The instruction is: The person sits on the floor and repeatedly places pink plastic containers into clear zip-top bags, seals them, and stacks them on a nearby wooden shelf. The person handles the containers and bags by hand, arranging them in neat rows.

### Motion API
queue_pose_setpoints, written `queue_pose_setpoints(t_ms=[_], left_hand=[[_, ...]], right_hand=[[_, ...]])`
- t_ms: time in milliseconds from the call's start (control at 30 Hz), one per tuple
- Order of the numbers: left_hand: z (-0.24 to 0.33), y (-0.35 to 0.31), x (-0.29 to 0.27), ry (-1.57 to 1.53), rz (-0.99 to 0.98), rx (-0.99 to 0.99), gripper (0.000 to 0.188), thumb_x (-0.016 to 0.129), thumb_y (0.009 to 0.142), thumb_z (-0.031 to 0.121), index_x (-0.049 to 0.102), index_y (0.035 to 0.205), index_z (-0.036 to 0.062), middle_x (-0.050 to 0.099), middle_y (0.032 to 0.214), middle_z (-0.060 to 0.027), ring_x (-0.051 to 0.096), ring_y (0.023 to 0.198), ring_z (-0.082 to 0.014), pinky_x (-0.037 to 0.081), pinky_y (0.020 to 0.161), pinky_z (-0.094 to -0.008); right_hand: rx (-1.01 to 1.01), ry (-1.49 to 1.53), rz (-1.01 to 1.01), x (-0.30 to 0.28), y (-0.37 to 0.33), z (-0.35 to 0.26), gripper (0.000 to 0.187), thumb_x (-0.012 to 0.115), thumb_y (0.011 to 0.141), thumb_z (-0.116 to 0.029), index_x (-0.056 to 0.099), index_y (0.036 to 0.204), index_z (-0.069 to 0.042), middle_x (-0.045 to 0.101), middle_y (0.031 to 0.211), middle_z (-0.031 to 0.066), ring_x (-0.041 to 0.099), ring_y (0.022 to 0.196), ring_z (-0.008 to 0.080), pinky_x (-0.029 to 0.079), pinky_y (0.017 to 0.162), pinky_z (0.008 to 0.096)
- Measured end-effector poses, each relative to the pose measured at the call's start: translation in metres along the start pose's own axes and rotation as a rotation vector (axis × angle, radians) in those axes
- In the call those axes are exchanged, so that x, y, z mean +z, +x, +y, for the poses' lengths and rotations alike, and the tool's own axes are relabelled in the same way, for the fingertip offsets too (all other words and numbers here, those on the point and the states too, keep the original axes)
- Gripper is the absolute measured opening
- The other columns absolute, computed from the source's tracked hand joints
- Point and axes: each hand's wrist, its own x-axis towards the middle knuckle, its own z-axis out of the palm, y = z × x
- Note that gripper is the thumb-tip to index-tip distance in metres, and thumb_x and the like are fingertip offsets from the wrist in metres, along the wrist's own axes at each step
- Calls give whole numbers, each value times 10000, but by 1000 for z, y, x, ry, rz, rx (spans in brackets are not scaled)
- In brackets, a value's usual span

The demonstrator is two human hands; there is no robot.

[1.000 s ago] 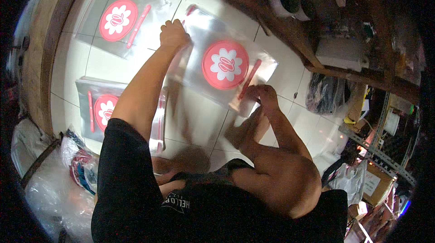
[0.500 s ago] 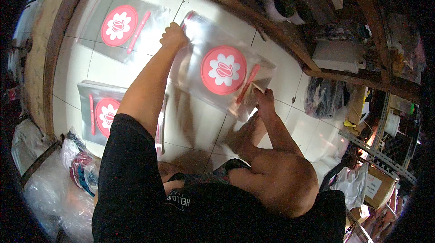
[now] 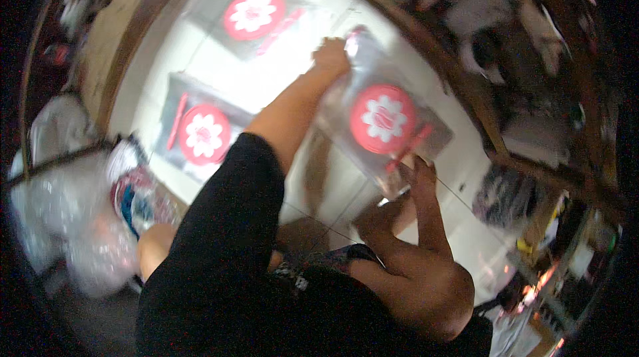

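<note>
A clear plastic bag with a pink disc, a white flower print and a pink strip hangs over the floor between my hands. My left hand is closed on its far left end, which looks rolled or bunched. At the near right edge, beside the strip, my right hand pinches the bag. Two more places on the tiles hold matching prints: a clear bag at the far left and a stack of bags nearer to me. Motion blurs the view.
White tiled floor lies under the bags. Wooden frames border it, one beam on the left and a shelf edge on the right. Bulky clear plastic wrapping sits at lower left. A dark bundle in plastic lies at right.
The whole view has swung, so the floor and bags appear farther right. Both hands keep their hold on the bag, and the bags on the floor stay in place.
</note>
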Motion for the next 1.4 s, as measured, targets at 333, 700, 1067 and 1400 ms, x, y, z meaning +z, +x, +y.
queue_pose_setpoints(t_ms=[333,700,1067,1400], left_hand=[[14,-63,-31,-265,-129,110,607,644,791,282,456,1294,-1,564,1213,-292,583,1150,-409,480,951,-508],[-10,-117,33,-1167,-456,4,471,726,800,260,661,1057,-130,699,1026,-168,653,929,-229,499,868,-352],[23,-166,28,-1000,-205,-78,340,568,898,201,658,1078,-73,693,963,-150,647,868,-241,492,837,-377],[42,-180,-5,-1233,-579,-284,447,561,938,247,541,1272,-49,625,1192,-207,621,1070,-308,486,936,-411]], right_hand=[[-24,635,-107,-40,-36,-59,499,647,902,-110,457,1338,40,594,1267,152,590,1145,251,487,962,354],[-112,569,-33,-114,-6,-21,605,697,862,-190,434,1371,3,621,1186,124,628,1027,207,528,841,347],[-532,-1026,218,-74,-46,-118,416,529,895,-119,449,1247,87,505,1218,268,464,1143,432,445,973,482],[-367,-933,261,23,-43,-131,971,544,850,-656,278,1462,49,457,1319,273,485,1184,443,410,922,600]])
